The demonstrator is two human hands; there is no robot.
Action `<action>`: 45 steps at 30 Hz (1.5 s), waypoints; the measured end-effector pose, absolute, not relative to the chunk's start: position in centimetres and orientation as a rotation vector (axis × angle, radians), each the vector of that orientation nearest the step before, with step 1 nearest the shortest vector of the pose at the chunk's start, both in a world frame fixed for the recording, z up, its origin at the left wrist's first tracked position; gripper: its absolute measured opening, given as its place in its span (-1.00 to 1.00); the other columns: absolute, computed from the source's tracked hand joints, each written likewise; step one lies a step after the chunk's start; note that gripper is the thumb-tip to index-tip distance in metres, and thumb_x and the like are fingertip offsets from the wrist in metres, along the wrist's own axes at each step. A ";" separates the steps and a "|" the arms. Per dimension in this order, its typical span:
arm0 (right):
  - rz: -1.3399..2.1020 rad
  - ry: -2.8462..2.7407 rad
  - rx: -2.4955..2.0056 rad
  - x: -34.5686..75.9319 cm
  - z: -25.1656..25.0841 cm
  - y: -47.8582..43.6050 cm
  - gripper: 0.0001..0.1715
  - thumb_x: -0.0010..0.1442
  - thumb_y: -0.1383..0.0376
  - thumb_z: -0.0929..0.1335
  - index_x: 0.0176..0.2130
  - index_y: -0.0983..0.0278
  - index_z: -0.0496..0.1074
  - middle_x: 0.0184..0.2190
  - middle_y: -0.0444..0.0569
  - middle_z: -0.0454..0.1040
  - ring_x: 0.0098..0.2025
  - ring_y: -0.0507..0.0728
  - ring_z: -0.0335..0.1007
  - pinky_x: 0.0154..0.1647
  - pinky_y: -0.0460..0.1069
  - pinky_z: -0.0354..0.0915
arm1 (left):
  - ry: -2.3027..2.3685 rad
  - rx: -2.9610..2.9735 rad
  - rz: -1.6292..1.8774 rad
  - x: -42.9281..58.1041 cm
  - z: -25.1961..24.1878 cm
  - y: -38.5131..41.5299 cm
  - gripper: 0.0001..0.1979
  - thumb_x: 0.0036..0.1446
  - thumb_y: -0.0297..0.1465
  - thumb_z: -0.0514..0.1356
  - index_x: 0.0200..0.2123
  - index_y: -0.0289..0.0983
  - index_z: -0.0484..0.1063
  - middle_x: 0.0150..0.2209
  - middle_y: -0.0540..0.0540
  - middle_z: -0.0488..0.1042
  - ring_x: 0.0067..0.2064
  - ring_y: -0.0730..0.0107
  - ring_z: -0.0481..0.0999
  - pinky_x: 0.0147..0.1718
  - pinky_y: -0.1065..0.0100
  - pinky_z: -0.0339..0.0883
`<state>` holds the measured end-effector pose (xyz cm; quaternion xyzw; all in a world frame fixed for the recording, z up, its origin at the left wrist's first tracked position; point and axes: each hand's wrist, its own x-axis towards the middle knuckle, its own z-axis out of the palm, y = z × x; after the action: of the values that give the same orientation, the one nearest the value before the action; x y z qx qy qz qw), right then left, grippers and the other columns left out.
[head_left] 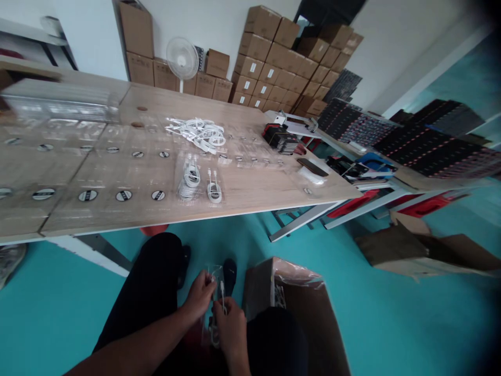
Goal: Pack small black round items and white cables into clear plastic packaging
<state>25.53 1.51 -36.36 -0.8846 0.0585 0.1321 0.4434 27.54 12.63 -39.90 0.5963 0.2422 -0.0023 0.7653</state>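
Over my lap, below the table edge, my left hand (201,293) is closed on the upper part of a white cable, beside a clear plastic tray (205,326). Lower and to the right, my right hand (230,322) pinches the same cable, whose white connector (222,287) points up between the hands. The coiled part of the cable hangs beneath, partly hidden by my right hand. On the table (258,189), a coiled white cable (214,191) lies in clear plastic beside a stack of packed cables (190,180). Behind them is a loose pile of white cables (199,133).
An open cardboard box (258,284) with cables inside stands right of my legs. Clear trays with round labels (123,196) cover the table's left side. A black bundle (279,138) sits at the right, with another open box (391,245) on the floor.
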 end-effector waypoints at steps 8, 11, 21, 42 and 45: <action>0.261 0.039 -2.477 25.3 -36.5 2.1 -0.82 0.19 0.16 0.29 -0.35 0.18 0.43 -0.48 0.02 0.56 -0.45 0.19 0.49 -0.48 -0.02 0.12 | 0.631 1.092 -0.085 27.7 -39.3 13.3 -0.80 -0.20 -0.33 0.33 -0.60 -0.22 0.33 -0.62 0.03 0.33 -0.54 0.39 0.32 -0.48 0.35 0.16; 0.232 0.054 -2.325 25.6 -36.9 1.8 -0.78 0.16 0.11 0.31 -0.36 0.19 0.42 -0.46 -0.03 0.56 -0.43 0.16 0.49 -0.44 -0.05 0.19 | 0.577 0.988 -0.097 27.7 -38.8 13.4 -0.76 -0.23 -0.29 0.36 -0.48 -0.27 0.42 -0.57 0.03 0.40 -0.51 0.42 0.38 -0.46 0.38 0.19; 0.052 0.031 -2.317 25.7 -34.9 1.0 -0.55 0.25 0.02 0.20 -0.28 0.22 0.52 -0.27 0.09 0.56 -0.19 0.21 0.47 -0.13 0.03 0.28 | 0.493 0.735 -0.183 27.8 -38.1 13.3 -0.57 -0.27 -0.34 0.42 -0.24 -0.28 0.48 -0.31 -0.09 0.57 -0.22 0.24 0.56 -0.14 0.25 0.35; 0.273 -0.011 -2.439 26.9 -34.7 1.0 -0.75 0.11 0.16 0.32 -0.51 0.21 0.46 -0.49 -0.03 0.52 -0.43 0.14 0.42 -0.40 -0.02 0.16 | 0.537 1.044 -0.182 27.3 -38.0 12.7 -0.82 -0.20 -0.35 0.37 -0.51 -0.26 0.45 -0.56 0.00 0.44 -0.45 0.32 0.41 -0.44 0.32 0.24; 0.224 -0.016 -2.436 25.7 -34.6 0.9 -0.79 0.05 0.26 0.36 -0.26 0.21 0.51 -0.34 0.00 0.56 -0.31 0.18 0.48 -0.31 -0.02 0.23 | 0.622 0.925 -0.142 27.6 -38.5 13.0 -0.78 -0.21 -0.32 0.39 -0.46 -0.26 0.48 -0.56 -0.01 0.45 -0.47 0.33 0.42 -0.47 0.33 0.26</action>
<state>25.74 0.88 -34.55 -0.9363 -0.0062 0.0861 0.3405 27.62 13.00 -38.47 0.4385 0.2950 -0.0673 0.8462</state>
